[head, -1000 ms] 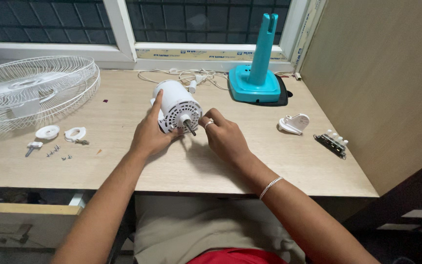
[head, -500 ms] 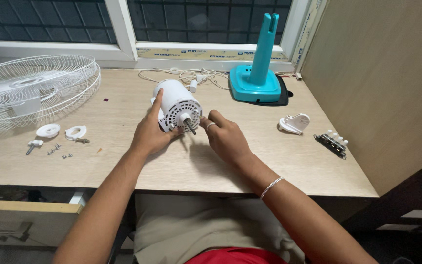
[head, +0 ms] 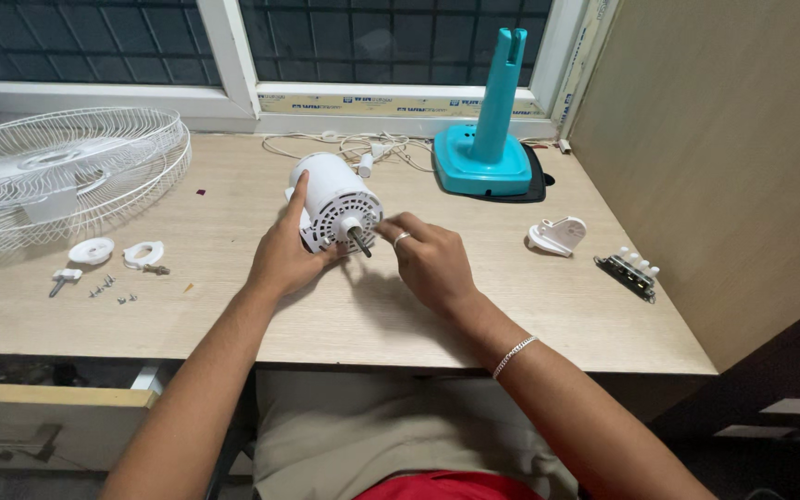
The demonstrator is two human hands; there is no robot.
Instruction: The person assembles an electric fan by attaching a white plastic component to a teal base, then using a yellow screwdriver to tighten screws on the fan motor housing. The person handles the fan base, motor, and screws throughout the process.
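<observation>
A white fan motor housing [head: 333,199] lies on its side on the wooden table [head: 474,306], its perforated face and dark metal shaft [head: 360,243] pointing toward me. My left hand [head: 284,252] presses against the housing's left side, index finger stretched up along it. My right hand [head: 428,259], wearing a ring, sits just right of the shaft with its fingertips at the motor's front face. Whether they pinch something small I cannot tell.
A white wire fan guard [head: 57,171] lies at the far left. White plastic caps [head: 92,250] and several small screws [head: 108,289] sit below it. A teal fan stand [head: 491,139] and white cord [head: 363,143] are at the back; a white bracket [head: 559,233] and switch block [head: 631,271] lie right.
My right hand has shifted slightly, its fingers reaching closer to the motor's front face. The left hand and the motor have stayed put.
</observation>
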